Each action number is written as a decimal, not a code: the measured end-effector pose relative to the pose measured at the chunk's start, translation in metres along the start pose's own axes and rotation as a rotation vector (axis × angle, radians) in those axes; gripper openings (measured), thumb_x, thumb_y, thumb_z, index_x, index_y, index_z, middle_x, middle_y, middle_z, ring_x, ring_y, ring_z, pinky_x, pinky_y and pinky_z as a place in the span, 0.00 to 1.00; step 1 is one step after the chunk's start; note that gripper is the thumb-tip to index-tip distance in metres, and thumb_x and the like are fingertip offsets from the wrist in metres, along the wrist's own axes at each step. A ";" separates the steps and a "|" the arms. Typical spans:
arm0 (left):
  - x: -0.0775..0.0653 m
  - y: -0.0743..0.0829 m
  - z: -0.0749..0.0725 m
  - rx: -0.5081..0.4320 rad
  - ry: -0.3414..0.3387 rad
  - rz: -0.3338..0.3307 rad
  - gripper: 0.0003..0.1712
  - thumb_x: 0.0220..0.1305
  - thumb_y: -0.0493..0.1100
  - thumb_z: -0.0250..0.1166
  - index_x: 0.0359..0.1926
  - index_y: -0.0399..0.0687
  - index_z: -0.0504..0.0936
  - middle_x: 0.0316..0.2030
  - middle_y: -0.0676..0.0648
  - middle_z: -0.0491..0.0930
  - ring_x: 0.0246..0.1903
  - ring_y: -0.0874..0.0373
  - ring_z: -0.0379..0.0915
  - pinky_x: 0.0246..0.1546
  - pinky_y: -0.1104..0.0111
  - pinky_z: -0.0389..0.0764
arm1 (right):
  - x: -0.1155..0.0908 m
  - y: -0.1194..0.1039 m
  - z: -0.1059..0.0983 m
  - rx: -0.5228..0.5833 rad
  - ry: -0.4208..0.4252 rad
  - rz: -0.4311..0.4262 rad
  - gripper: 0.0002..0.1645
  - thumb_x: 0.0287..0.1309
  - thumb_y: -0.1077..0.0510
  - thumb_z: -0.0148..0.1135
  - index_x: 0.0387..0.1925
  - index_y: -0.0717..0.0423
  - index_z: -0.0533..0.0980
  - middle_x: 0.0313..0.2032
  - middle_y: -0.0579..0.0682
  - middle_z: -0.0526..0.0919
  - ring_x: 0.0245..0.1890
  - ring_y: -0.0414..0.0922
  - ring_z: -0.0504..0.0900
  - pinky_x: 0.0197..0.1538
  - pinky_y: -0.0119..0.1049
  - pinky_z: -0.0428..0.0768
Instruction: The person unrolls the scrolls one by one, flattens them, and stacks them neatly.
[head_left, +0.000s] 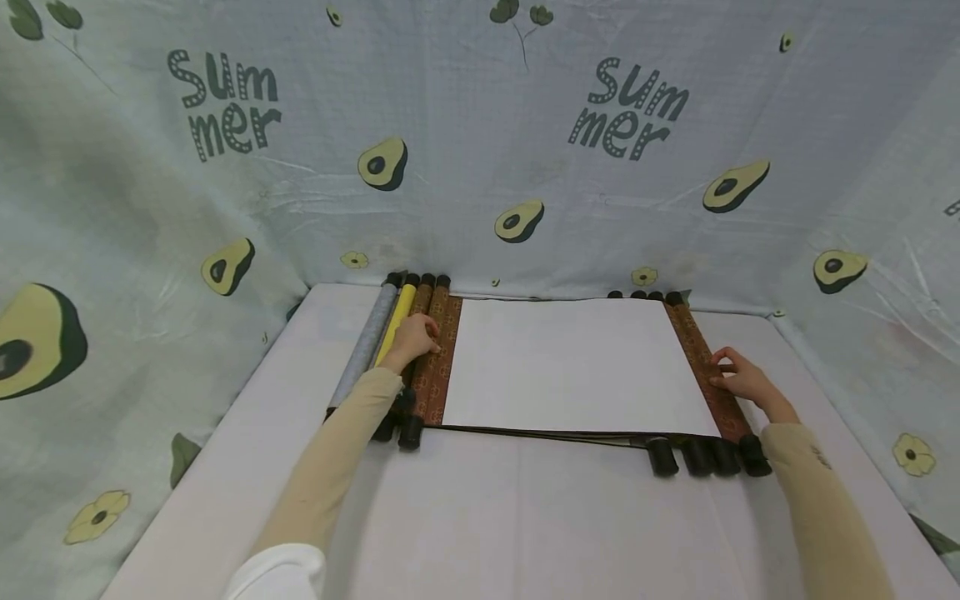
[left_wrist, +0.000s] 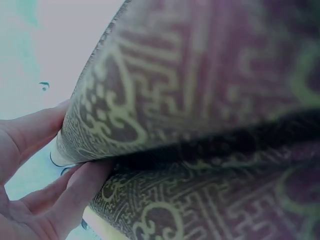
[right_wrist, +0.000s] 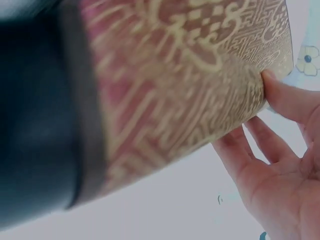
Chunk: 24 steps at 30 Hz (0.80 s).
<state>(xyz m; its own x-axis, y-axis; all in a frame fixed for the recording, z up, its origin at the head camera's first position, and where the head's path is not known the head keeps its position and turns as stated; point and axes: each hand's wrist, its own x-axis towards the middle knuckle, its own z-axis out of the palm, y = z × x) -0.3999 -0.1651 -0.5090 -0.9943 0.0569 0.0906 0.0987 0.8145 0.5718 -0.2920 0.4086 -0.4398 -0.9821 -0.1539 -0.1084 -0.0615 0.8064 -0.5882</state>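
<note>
A hanging scroll lies spread on the table, its white sheet (head_left: 570,367) between two brown patterned ends. My left hand (head_left: 414,340) pinches the left brown roll (head_left: 447,354), thumb on its side and fingertips in the groove beside a second patterned roll (left_wrist: 160,212). At the other end my right hand (head_left: 746,383) grips the right brown roll (head_left: 697,358). In the right wrist view its thumb (right_wrist: 287,100) presses on the gold-patterned surface and the other fingers reach underneath. A black end knob (right_wrist: 37,120) fills the left side of that view.
Left of the scroll lie a yellow roll (head_left: 396,325) and a grey roll (head_left: 366,346). Several black knobs (head_left: 699,458) stick out below the sheet's near edge. The white table (head_left: 525,517) meets a cloth backdrop (head_left: 465,100) with avocado prints behind and at both sides.
</note>
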 end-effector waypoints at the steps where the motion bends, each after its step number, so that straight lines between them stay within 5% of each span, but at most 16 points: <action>1: -0.021 0.023 -0.018 0.013 -0.013 -0.003 0.13 0.41 0.40 0.72 0.32 0.45 0.81 0.34 0.43 0.81 0.31 0.47 0.74 0.29 0.59 0.74 | -0.001 0.000 0.000 -0.007 0.002 0.004 0.19 0.57 0.62 0.52 0.45 0.68 0.58 0.55 0.79 0.60 0.53 0.72 0.62 0.37 0.44 0.75; 3: -0.049 0.056 -0.042 0.057 -0.036 -0.009 0.13 0.45 0.38 0.69 0.35 0.40 0.81 0.40 0.37 0.78 0.40 0.41 0.72 0.36 0.56 0.74 | -0.004 -0.002 -0.001 -0.051 0.014 -0.007 0.20 0.58 0.60 0.53 0.47 0.68 0.60 0.54 0.79 0.60 0.53 0.71 0.63 0.37 0.46 0.75; 6: -0.067 0.073 -0.054 0.162 -0.043 0.017 0.14 0.49 0.40 0.67 0.39 0.39 0.80 0.44 0.35 0.76 0.47 0.39 0.69 0.40 0.55 0.74 | -0.008 -0.004 -0.002 -0.133 0.017 -0.039 0.23 0.58 0.58 0.54 0.50 0.68 0.62 0.54 0.78 0.61 0.52 0.71 0.64 0.39 0.50 0.75; 12: -0.075 0.079 -0.056 0.336 -0.076 0.052 0.19 0.52 0.46 0.65 0.45 0.45 0.79 0.45 0.39 0.76 0.45 0.42 0.72 0.36 0.54 0.76 | -0.021 -0.003 -0.003 -0.225 -0.073 -0.044 0.30 0.62 0.54 0.48 0.59 0.68 0.57 0.56 0.79 0.58 0.50 0.71 0.66 0.36 0.48 0.75; 16: -0.083 0.078 -0.056 0.408 -0.107 0.074 0.19 0.55 0.46 0.63 0.48 0.46 0.78 0.48 0.37 0.74 0.52 0.38 0.65 0.42 0.51 0.74 | -0.035 -0.005 -0.001 -0.293 -0.099 -0.030 0.32 0.63 0.53 0.46 0.60 0.70 0.54 0.55 0.78 0.61 0.49 0.73 0.65 0.41 0.56 0.71; 24: -0.114 0.078 -0.060 0.435 -0.156 0.094 0.22 0.56 0.45 0.62 0.52 0.45 0.76 0.52 0.33 0.69 0.53 0.33 0.59 0.36 0.52 0.75 | -0.064 -0.015 0.011 -0.314 -0.085 0.017 0.31 0.60 0.59 0.43 0.59 0.76 0.52 0.53 0.80 0.60 0.49 0.74 0.65 0.43 0.58 0.70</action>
<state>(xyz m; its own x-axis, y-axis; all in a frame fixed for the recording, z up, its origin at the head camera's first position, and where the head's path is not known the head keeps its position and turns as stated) -0.2760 -0.1431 -0.4259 -0.9795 0.2009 -0.0172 0.1952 0.9661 0.1689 -0.2259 0.3998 -0.4329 -0.9658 -0.1760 -0.1904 -0.1106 0.9438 -0.3115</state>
